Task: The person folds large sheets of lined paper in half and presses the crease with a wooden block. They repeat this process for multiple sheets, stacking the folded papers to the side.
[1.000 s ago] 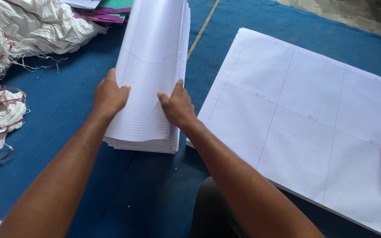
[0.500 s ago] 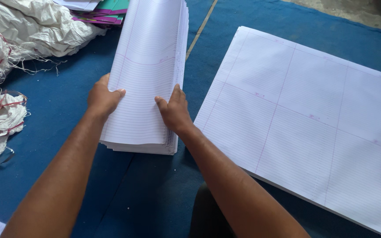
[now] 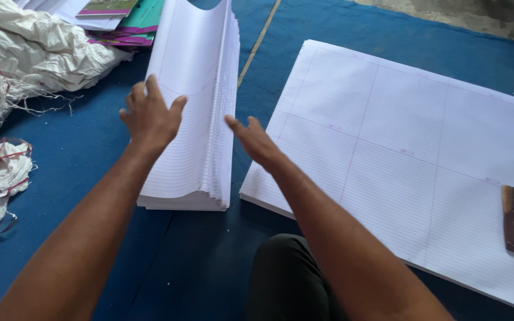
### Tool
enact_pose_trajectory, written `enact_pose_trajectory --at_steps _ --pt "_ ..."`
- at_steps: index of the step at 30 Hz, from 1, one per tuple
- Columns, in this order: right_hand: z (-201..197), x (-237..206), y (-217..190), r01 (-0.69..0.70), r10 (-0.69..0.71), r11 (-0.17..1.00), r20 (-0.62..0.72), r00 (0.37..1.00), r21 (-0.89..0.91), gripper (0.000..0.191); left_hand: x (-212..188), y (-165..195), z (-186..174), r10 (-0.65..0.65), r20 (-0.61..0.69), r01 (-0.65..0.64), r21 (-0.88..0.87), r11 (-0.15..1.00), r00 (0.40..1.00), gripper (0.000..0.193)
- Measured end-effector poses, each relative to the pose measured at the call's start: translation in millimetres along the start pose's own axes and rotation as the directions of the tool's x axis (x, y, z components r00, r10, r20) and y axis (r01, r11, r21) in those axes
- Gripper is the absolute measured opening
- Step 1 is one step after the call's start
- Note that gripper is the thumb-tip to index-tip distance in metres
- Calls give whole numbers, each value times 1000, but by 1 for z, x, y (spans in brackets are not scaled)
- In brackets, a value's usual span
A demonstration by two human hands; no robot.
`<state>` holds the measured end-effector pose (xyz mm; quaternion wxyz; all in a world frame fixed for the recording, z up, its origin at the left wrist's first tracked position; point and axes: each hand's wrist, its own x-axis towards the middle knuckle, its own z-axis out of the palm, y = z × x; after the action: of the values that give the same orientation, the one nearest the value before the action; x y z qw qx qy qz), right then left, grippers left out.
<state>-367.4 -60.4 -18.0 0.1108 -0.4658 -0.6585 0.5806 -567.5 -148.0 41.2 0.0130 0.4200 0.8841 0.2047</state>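
1. A tall stack of ruled white sheets [image 3: 194, 113] lies on the blue mat [image 3: 90, 172], running lengthwise from 6 toward 12 o'clock, its near end fanned into a slight step.
2. The left hand [image 3: 150, 116] hovers over the stack's left edge with fingers spread and gripping nothing; whether the palm touches the paper cannot be told.
3. The right hand [image 3: 254, 139] is flat, fingers together and pointing toward 10 o'clock, just beside the stack's right edge, also holding nothing.
4. At 3 o'clock from the stack lies a large ruled sheet pile [image 3: 411, 154], white with faint pink dividing lines, unfolded and flat.
5. On that pile's far right rests a small dark-brown wooden block [image 3: 513, 219].
6. At 11 o'clock sit flat booklet covers [image 3: 135, 24] in green and magenta, partly stacked.
7. At 9 o'clock lie crumpled white woven sacks [image 3: 25, 59] with frayed threads.
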Motion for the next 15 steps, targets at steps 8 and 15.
enact_pose_trajectory --at_steps 8,15 --pt "-74 -14 29 -77 59 992 -168 984 -103 96 -8 82 27 379 -168 -398 -100 912 910 65" --pt "-134 -41 57 -198 115 947 -311 943 -252 87 -35 150 55 574 -101 -583 -131 802 813 54"
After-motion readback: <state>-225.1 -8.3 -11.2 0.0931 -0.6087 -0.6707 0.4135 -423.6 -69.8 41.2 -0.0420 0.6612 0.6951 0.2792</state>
